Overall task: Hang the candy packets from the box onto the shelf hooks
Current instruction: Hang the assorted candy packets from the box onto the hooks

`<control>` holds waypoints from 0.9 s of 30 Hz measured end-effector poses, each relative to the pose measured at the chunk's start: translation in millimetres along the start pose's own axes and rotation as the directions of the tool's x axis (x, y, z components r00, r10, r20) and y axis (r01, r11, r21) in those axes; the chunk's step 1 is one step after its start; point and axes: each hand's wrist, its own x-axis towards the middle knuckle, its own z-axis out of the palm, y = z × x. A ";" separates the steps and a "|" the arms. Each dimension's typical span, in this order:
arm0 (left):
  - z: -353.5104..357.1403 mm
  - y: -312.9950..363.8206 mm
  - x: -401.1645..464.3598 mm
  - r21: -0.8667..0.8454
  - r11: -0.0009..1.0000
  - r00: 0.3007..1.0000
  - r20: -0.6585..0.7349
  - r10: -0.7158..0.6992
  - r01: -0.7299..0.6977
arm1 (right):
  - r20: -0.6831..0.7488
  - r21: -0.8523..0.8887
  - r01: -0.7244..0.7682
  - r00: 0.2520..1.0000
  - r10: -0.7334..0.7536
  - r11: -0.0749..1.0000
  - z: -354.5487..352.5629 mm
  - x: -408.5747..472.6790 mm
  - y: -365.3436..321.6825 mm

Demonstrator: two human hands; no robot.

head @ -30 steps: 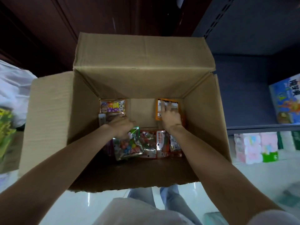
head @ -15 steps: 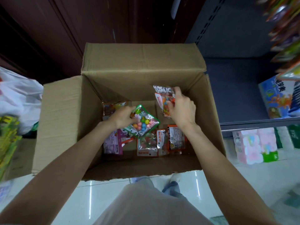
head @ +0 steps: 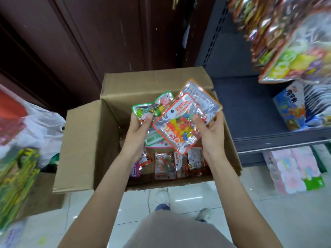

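Above an open cardboard box on a tiled shop floor, a person holds up candy packets in both hands, forearms reaching forward and down with the palms turned toward the viewer. The left hand pinches a green-edged packet, thumb pressed across its front and fingers curled behind. The right hand grips 2 orange-edged packets stacked one over the other, thumb on the front of the clear pouch of coloured sweets, fingers wrapped round the right edge. The packets from the 2 hands overlap in the middle, the orange-edged ones lying over the green-edged one. All are raised above the box mouth, well clear of its floor. More candy packets lie on the bottom of the box, below the wrists. At right stands a dark metal shelf, with rows of hanging packets blurred at upper right. A white plastic bag sits to the left of the box.
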 end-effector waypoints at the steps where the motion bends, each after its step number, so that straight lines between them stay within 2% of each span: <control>1: 7.0 1.1 -8.3 -0.066 0.998 0.999 -0.020 -0.025 0.024 | -0.020 -0.005 0.013 1.000 -0.013 1.000 -1.5 -4.9 -1.4; 4: 27.1 4.0 -28.5 -0.125 0.992 0.995 -0.086 -0.046 0.035 | -0.004 -0.059 0.050 0.999 -0.050 0.997 -11.8 -17.2 -7.8; 10: 75.4 -6.8 -58.6 -0.050 0.999 0.991 -0.134 -0.021 0.015 | 0.110 -0.251 0.114 0.990 -0.089 0.961 -61.0 -34.4 -28.4; 16: 144.8 -40.4 -98.4 0.030 0.994 0.984 -0.141 0.109 -0.106 | 0.103 -0.233 0.102 0.992 -0.079 0.967 -151.1 -52.0 -53.8; 18: 173.8 -54.4 -112.5 0.020 0.992 0.979 -0.157 0.130 -0.128 | 0.098 -0.239 0.104 0.992 -0.082 0.966 -187.8 -58.0 -63.7; 21: 216.8 -71.1 -130.3 -0.047 0.991 0.976 -0.183 0.115 -0.126 | 0.133 -0.339 0.094 0.990 -0.051 0.936 -237.6 -66.3 -75.9; 22: 230.1 -75.6 -135.2 -0.074 0.991 0.980 -0.177 0.095 -0.110 | 0.125 -0.335 0.071 0.992 -0.031 0.940 -251.4 -68.2 -78.6; 25: 264.5 -86.3 -145.5 -0.145 0.988 0.987 -0.158 0.035 -0.058 | 0.055 -0.182 0.010 0.998 0.000 0.983 -287.6 -71.3 -88.0; 27: 283.0 -92.4 -148.0 -0.126 0.991 0.987 -0.158 0.029 -0.050 | 0.038 -0.128 0.017 0.999 -0.012 0.992 -308.2 -70.8 -93.7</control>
